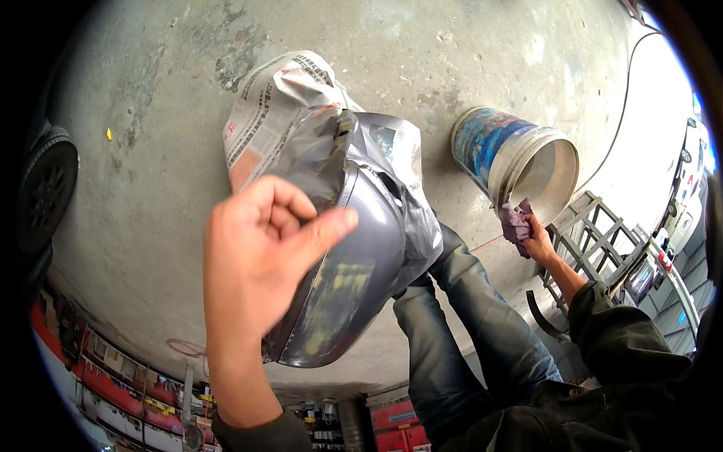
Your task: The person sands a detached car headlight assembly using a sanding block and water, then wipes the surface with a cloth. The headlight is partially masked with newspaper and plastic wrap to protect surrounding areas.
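My left hand (260, 248) is raised in front of a grey painted, curved panel that looks like a car part (369, 248). Its fingers are loosely curled, the thumb points away from them, and nothing shows in the grip. Yellowish, scuffed patches mark the lower part of the panel. Printed newspaper (263, 113) and crumpled grey sheeting (422, 233) wrap around its upper end and side. At the right, my right hand (538, 242) grips a crumpled purple cloth (516, 224) beside the rim of a bucket (501, 154). The bucket has a blue printed side, and its pale mouth tilts toward me.
A grey metal frame (595, 233) stands beyond my right forearm. My jeans-clad legs (482, 309) are below the panel. At the far left is a black wheel (49, 188). Loaded shelves (128, 392) and a red cabinet (399, 429) line the lower edge. A dark cable (623, 113) crosses the concrete floor.
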Demonstrator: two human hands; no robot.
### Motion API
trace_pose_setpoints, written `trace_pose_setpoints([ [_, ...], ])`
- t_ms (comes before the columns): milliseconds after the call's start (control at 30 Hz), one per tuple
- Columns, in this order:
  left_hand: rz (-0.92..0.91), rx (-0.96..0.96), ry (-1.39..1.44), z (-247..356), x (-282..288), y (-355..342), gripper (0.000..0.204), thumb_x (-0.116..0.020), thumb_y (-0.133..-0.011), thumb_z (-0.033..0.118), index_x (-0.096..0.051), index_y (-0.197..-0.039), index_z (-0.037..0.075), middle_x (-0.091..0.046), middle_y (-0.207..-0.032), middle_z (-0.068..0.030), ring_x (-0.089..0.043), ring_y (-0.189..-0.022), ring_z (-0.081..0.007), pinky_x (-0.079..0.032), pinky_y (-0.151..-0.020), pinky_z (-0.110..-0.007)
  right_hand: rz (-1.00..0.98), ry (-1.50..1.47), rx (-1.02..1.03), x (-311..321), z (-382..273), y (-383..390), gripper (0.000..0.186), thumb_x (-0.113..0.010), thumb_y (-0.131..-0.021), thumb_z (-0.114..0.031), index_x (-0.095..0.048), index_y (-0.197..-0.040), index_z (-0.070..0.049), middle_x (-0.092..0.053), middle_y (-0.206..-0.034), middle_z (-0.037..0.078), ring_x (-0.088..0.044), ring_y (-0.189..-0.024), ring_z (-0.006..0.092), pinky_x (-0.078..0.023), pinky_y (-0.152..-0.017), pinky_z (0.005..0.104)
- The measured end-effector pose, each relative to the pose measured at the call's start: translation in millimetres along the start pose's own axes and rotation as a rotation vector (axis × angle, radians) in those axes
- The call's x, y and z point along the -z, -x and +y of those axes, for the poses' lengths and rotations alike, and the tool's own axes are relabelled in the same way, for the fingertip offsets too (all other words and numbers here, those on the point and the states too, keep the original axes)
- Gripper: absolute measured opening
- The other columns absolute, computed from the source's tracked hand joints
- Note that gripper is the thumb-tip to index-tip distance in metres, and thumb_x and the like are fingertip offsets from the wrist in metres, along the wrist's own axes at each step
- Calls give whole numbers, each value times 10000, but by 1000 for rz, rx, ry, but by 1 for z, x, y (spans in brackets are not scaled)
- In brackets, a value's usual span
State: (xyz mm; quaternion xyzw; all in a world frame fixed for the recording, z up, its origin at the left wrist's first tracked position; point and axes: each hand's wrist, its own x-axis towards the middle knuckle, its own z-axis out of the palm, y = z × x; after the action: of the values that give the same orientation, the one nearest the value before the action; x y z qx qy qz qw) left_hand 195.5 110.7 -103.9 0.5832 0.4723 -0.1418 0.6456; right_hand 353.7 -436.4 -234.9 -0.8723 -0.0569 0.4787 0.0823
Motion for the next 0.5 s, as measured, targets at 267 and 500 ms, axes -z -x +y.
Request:
trace_pose_setpoints([
  [267, 98, -40, 63, 0, 5, -11, 271, -841, -841, 190, -632, -785, 27, -552, -664, 59, -450, -589, 9, -336, -522, -161, 9, -31, -18, 0, 6, 0, 420, -671, -740, -34, -538, -1137, -70, -642, -1041, 180, -624, -1040, 352, -479, -927, 382],
  [500, -136, 258, 114, -22, 38, 39, 282, -868, -774, 54, -591, -824, 32, -570, -695, 52, -476, -609, 13, -367, -536, -158, 7, -10, -21, 2, 0, 1, 421, -675, -737, -21, -539, -1132, -70, -649, -1036, 156, -630, -1016, 304, -484, -920, 363],
])
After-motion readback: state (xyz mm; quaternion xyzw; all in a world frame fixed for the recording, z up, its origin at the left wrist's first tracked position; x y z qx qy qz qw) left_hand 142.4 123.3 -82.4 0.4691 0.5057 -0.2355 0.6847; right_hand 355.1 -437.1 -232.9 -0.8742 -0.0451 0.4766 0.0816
